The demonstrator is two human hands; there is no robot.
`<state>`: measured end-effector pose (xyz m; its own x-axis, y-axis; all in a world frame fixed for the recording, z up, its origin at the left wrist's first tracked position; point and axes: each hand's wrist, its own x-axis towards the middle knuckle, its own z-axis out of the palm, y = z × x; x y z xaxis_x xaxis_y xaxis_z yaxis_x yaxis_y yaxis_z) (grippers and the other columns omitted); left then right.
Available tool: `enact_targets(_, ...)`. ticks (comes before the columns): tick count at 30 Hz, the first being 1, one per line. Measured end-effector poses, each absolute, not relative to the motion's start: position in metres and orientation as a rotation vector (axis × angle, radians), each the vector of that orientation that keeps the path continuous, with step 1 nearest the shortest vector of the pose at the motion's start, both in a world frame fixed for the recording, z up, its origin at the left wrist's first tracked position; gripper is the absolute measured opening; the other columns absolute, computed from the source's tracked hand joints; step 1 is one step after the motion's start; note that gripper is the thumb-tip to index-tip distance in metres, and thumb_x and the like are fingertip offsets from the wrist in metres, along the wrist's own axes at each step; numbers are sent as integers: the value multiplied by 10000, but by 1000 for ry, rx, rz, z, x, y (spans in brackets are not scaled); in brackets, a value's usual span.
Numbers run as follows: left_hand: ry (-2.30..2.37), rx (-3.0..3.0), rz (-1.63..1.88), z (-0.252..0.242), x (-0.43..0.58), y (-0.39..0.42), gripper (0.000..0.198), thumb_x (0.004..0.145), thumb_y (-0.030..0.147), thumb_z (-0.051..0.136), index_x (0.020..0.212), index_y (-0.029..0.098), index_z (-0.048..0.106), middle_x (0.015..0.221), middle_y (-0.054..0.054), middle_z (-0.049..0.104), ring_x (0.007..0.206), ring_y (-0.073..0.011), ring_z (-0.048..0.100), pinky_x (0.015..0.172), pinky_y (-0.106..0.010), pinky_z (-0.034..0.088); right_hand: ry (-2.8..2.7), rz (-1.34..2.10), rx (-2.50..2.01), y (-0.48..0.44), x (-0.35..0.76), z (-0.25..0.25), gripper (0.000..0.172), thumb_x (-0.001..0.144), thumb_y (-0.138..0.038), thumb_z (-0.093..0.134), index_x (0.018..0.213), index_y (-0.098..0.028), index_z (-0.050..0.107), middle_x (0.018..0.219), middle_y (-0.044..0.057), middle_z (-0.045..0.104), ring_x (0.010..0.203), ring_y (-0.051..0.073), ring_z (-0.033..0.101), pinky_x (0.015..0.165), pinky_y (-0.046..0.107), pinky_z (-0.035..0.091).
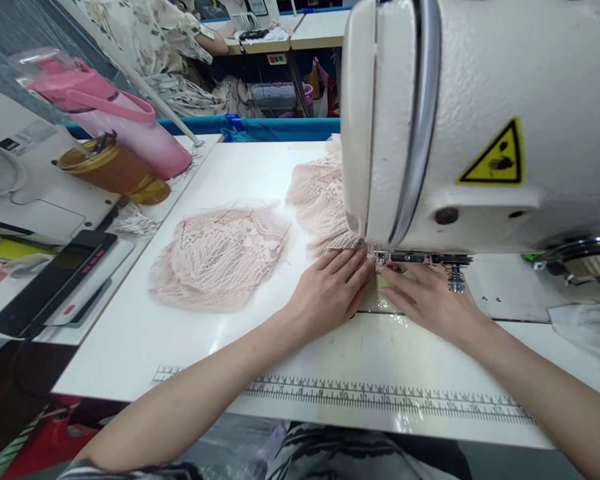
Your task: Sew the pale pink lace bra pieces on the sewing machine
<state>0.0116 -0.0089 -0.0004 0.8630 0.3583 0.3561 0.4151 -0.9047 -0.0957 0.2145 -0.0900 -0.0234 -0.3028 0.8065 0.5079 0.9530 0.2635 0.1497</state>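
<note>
My left hand (333,283) lies palm down at the sewing machine's needle area, its fingers stretched flat on the edge of a pale pink lace piece (320,200). Part of that lace is hidden behind the machine head (390,133). On the other side of the presser foot (381,259), my right hand (425,293) rests with fingers extended and thumb apart, the fingertips close to the foot. Some right fingers disappear under the machine. Another pink lace piece (225,257), layered and cup-like, lies on the white table (260,347) left of my hands.
A printed ruler (370,397) runs along the table's front. At left stand a pink bottle (130,130), an amber cup (110,167) and a black device (55,283). The handwheel-like knob (590,263) is at right. Another person's sleeve (180,30) shows at the back.
</note>
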Motion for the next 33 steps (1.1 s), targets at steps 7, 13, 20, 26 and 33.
enact_targets(7, -709, -2910, -507, -2, 14, -9, 345, 977, 267, 415, 1219, 104, 599, 1280, -128, 596, 1177, -266, 576, 941, -391, 499, -2185, -352, -1619, -83, 212, -23, 336, 925, -416, 483, 1205, -298, 627, 972, 71, 691, 921, 251, 615, 767, 390, 473)
enact_targets(13, -770, -2930, -488, -5, 15, -9, 377, 984, 285, 388, 1253, 100, 576, 1326, -128, 561, 1193, -268, 560, 975, -400, 470, -2114, -241, -1636, -81, 220, -22, 306, 921, -410, 493, 1166, -309, 646, 912, 51, 704, 849, 218, 635, 728, 348, 451)
enact_targets(20, -900, -3001, -349, -5, 12, -11, 455, 998, 344, 345, 1349, 90, 485, 1396, -123, 494, 1296, -274, 445, 1060, -411, 378, -2021, -191, -1718, -75, 229, -21, 342, 927, -441, 462, 1081, -213, 666, 844, 64, 723, 765, 207, 645, 710, 336, 452)
enact_targets(26, -1113, -2982, -393, 13, 25, 22, 398, 987, 340, 371, 1264, 126, 561, 1329, -106, 540, 1269, -282, 425, 1041, -398, 382, -2031, -104, -1715, -75, 243, -34, 353, 932, -421, 437, 1174, -247, 626, 856, 84, 724, 733, 227, 649, 662, 371, 500)
enact_targets(33, -1415, -2888, -481, 19, 45, 95, 369, 957, 216, 381, 1269, 118, 552, 1417, -130, 456, 1326, -313, 384, 1088, -463, 327, -2061, -95, -1654, -73, 243, -29, 331, 922, -376, 463, 1180, -237, 616, 1038, 92, 706, 903, 238, 666, 797, 391, 528)
